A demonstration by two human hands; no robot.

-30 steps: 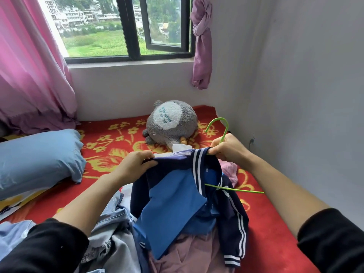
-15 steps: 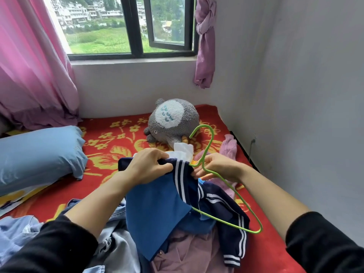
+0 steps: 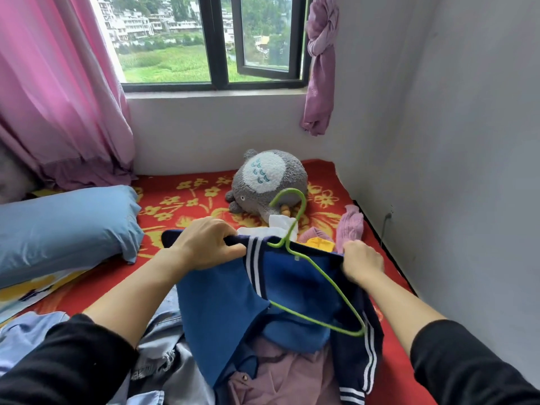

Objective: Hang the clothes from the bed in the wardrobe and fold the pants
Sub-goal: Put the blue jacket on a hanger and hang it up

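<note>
Now that the green hanger (image 3: 287,244) has slid into the navy jacket (image 3: 228,311), the grips of left hand (image 3: 204,244) and right hand (image 3: 362,263) clamp its collar, nearly wardrobe-ready.

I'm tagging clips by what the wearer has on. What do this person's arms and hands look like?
The left sleeve and right sleeve are black, plain, and pushed up so the forearms are bare. The left hand and right hand are bare: no gloves, rings or watch in view.
</note>
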